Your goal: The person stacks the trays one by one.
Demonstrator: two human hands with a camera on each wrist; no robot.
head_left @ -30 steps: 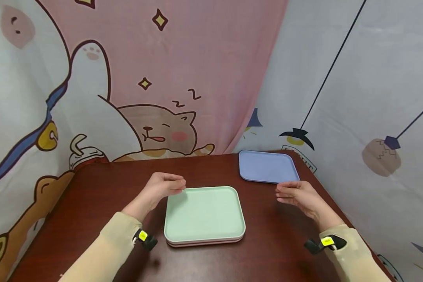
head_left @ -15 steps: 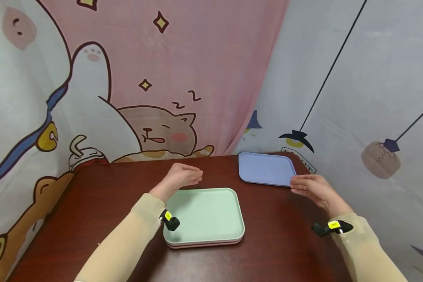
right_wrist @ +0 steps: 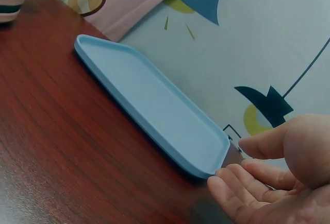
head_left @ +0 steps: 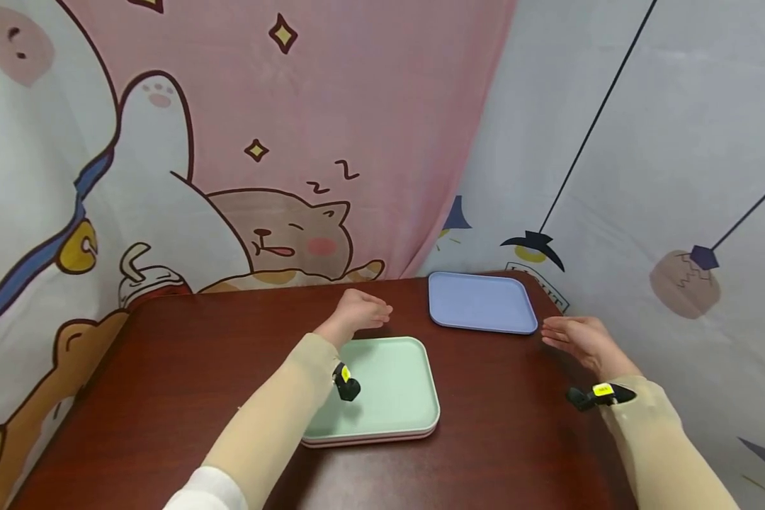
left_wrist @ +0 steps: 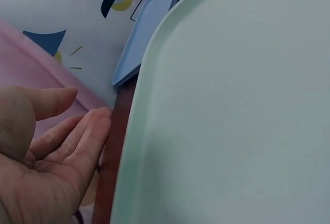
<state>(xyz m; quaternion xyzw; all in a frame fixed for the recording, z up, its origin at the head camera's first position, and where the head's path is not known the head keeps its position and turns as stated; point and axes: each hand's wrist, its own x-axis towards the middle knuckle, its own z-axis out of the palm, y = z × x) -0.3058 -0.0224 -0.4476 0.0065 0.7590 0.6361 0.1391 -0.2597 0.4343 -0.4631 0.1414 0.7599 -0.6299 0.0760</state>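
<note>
A blue rectangular tray (head_left: 481,303) lies at the back right of the table. My right hand (head_left: 583,340) is just right of its near right corner. In the right wrist view, the fingertips (right_wrist: 219,183) overlap that corner of the blue tray (right_wrist: 154,108); contact cannot be told. Nothing is in that hand. My left hand (head_left: 360,310) hovers past the far edge of a pale green tray (head_left: 398,389), left of the blue one. The left wrist view has this hand (left_wrist: 56,152) with thumb and fingers apart, holding nothing. Under the green tray are pinkish and dark layers of a stack.
The dark red-brown table (head_left: 484,439) carries both the stack and the blue tray. A cartoon-printed curtain (head_left: 408,106) rises behind the table, and a pale printed cloth (head_left: 676,142) hangs along the right side, close to my right hand.
My left hand has moved right and away from me, over the green tray's far side. The right hand has shifted right, to beside the blue tray's corner. Both trays have stayed put.
</note>
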